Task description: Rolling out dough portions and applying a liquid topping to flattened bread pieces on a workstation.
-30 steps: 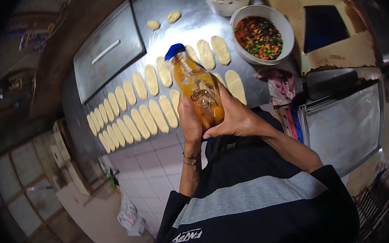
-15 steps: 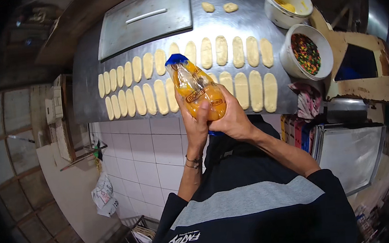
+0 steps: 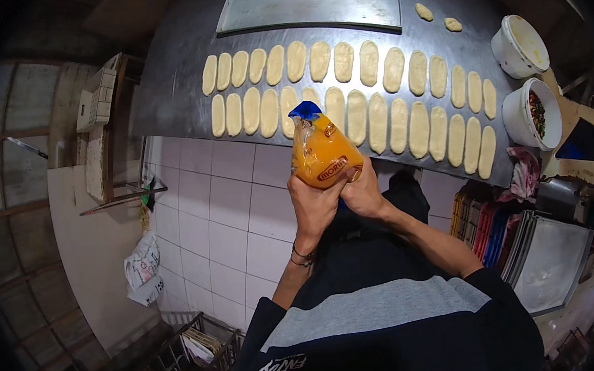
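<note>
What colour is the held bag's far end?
The far end is blue; head view shows best.

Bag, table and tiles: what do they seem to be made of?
Bag: thin, glossy plastic film, by its wrinkles and the orange contents showing through. Table: probably bare metal, perhaps steel, from its grey, shiny surface. Tiles: likely glazed ceramic, pale with dark joints, though that stays uncertain.

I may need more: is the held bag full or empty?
Not empty: the bag bulges with orange contents. Whether it's full, I cannot tell: the left hand and right hand cover part.
</note>
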